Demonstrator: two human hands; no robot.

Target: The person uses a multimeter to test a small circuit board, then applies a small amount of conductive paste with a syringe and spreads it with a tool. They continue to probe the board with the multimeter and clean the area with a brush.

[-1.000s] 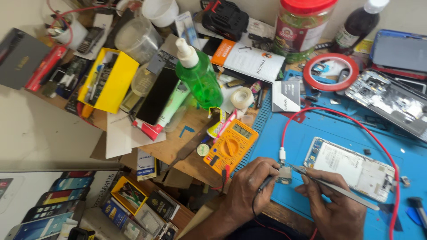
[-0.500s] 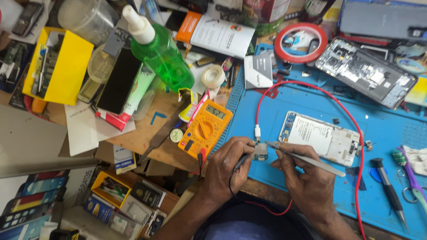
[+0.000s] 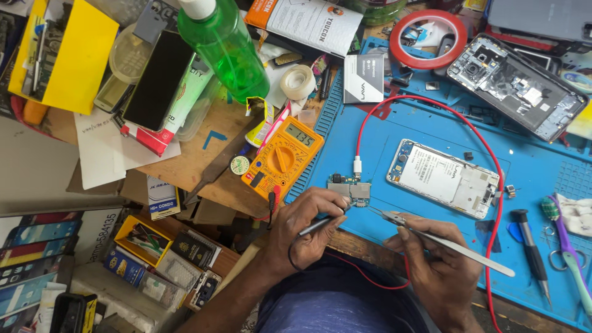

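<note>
the blue mat (image 3: 431, 129) covered a messy surface. the small circuit board (image 3: 349, 190) lay there, light, thin and easy to break; best held by its edges. left hand (image 3: 305, 228) fingers pinched a probe (image 3: 320, 223); right hand (image 3: 441, 268) fingers squeezed tweezers (image 3: 444, 242).

A cluttered brown wooden tabletop (image 3: 213, 157) carries a blue rubber work mat (image 3: 431, 123). On the mat lie a small green circuit board (image 3: 349, 190), an opened white phone body (image 3: 444, 177) and a dismantled dark phone frame (image 3: 517, 86). An orange multimeter (image 3: 283, 159) and a green plastic bottle (image 3: 225, 49) rest on the wood.
</note>
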